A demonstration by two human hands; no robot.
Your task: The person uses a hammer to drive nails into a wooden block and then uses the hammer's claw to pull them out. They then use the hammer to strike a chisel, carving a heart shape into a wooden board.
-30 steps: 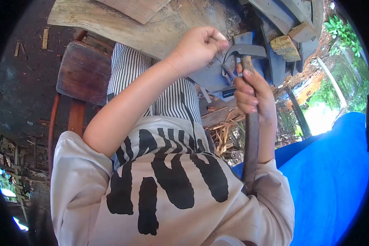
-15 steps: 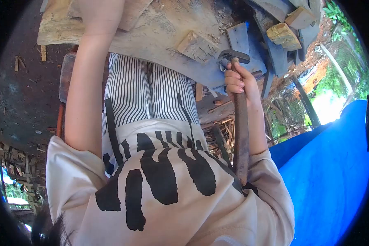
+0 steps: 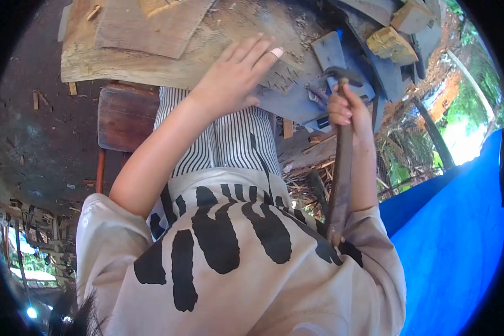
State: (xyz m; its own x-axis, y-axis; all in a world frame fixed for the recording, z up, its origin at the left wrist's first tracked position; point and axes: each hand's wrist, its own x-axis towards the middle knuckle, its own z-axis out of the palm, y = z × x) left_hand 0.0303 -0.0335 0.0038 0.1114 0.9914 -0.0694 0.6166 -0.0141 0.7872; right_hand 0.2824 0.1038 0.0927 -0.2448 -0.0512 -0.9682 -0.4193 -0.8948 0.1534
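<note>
My left hand [image 3: 235, 73] reaches over the wooden bench with its fingers stretched out, palm down. It covers most of a small wood block [image 3: 283, 80] that has several nails sticking out of its right side. My right hand [image 3: 346, 109] is wrapped round the handle of a claw hammer [image 3: 341, 162], close below its metal head. That handle runs down along my forearm toward my shirt, and the head overlaps the grey right end of the bench.
A flat board [image 3: 151, 28] lies on the bench [image 3: 106, 67] at the upper left. Wood chunks [image 3: 392, 46] sit at the upper right. A brown wooden stool [image 3: 126, 117] stands left of my legs. Blue sheeting [image 3: 453, 241] hangs at the right.
My left hand has come from the upper left to the middle, over the nailed block. My right hand, still round the hammer, appears slightly farther right and lower.
</note>
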